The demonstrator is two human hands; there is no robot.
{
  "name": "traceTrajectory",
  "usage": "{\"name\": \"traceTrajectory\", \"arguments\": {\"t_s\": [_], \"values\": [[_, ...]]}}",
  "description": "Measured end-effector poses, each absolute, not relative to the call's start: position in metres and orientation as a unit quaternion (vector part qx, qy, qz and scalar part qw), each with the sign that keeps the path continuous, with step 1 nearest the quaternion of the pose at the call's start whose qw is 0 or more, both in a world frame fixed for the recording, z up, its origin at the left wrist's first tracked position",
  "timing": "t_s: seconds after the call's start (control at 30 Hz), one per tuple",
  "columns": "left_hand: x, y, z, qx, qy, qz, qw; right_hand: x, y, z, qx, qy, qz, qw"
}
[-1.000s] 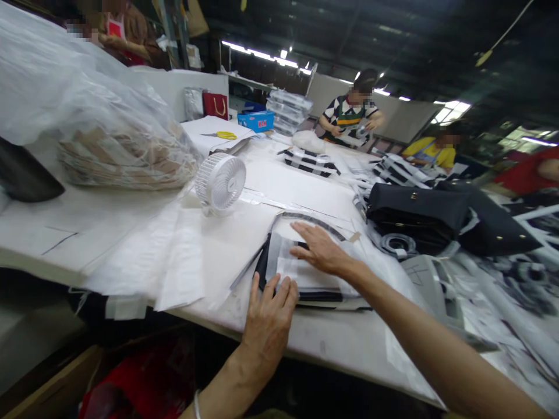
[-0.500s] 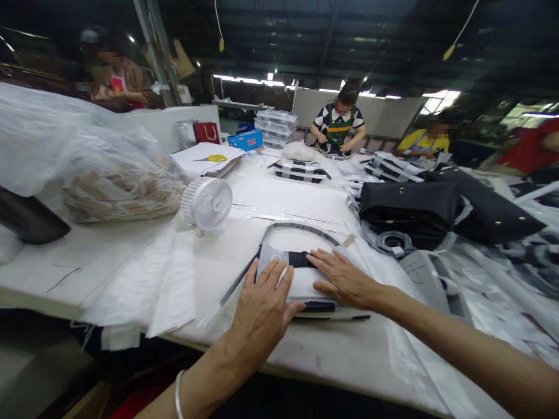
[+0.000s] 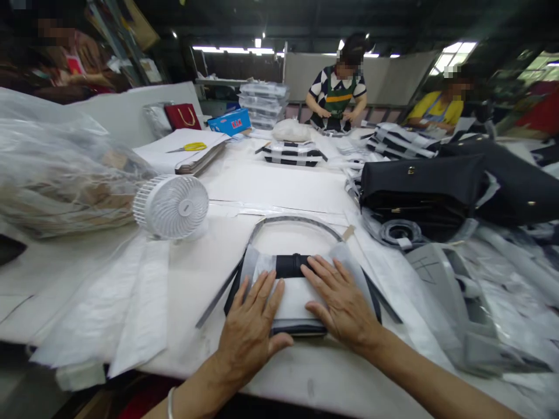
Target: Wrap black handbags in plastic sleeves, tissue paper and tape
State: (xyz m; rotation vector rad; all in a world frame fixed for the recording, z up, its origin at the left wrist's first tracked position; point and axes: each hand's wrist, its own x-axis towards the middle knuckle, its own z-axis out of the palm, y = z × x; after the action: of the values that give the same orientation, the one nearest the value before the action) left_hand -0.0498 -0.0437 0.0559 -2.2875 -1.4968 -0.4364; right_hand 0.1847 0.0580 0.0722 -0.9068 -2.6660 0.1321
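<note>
A black handbag [image 3: 292, 266] lies on the table in front of me, partly covered with white wrapping paper [image 3: 297, 299]. Its handle [image 3: 297, 220], in a greyish wrap, arches away from me. My left hand [image 3: 253, 314] rests flat on the paper over the bag's left part, fingers stretched out. On the right part, my right hand [image 3: 340, 297] lies flat too, fingers spread and fingertips by the black band in the middle. Grey strips stick out past both sides of the bag. Much of its front is hidden under my hands.
A white fan [image 3: 172, 206] stands left of the bag, near a large plastic bag [image 3: 65, 174]. Yellow scissors [image 3: 192, 147] lie on a paper stack. To the right are a larger black bag [image 3: 419, 192] and a grey tape dispenser [image 3: 454, 302]. Co-workers sit or stand beyond.
My view has shifted and come closer to the bag. The bag now sits squarer to me, with more of its sides showing. Both hands still lie flat on it.
</note>
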Motion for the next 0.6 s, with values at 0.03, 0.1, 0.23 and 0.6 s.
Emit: {"name": "traceTrajectory", "arguments": {"t_s": [0.03, 0.1, 0.23, 0.6], "values": [[-0.05, -0.041, 0.054, -0.809, -0.534, -0.156, 0.188, 0.183, 0.06, 0.072, -0.321, -0.932, 0.046, 0.164], [-0.049, -0.037, 0.051, -0.803, -0.541, -0.157, 0.193, 0.18, 0.062, 0.071, -0.325, -0.929, 0.047, 0.172], [-0.05, -0.035, 0.05, -0.799, -0.55, -0.174, 0.172, 0.175, 0.067, 0.079, -0.329, -0.924, 0.067, 0.182], [-0.107, 0.011, 0.1, -0.499, -0.753, -0.326, -0.279, 0.231, 0.103, 0.117, -0.589, -0.695, 0.313, 0.269]]}}
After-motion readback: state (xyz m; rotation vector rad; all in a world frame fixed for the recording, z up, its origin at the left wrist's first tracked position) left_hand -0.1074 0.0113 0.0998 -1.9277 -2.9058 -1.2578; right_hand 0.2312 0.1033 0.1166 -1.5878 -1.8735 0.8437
